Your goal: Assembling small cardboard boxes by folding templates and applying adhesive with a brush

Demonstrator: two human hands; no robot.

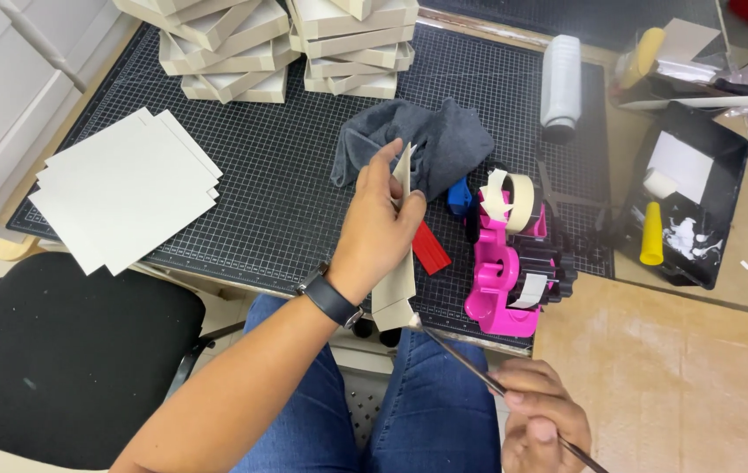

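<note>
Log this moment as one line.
left hand: holds folded cardboard piece | right hand: grips thin brush, tip at cardboard | nearby: pink tape dispenser, grey cloth

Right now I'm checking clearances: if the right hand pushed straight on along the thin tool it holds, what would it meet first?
The right hand points its thin tool up-left, tip at the folded cardboard piece held by the left hand. It would probably meet that cardboard first, though depth is unclear.

Left hand point(378, 229) grips folded card piece point(397, 280); right hand point(542, 420) holds thin tool point(466, 362), perhaps brush.
</note>
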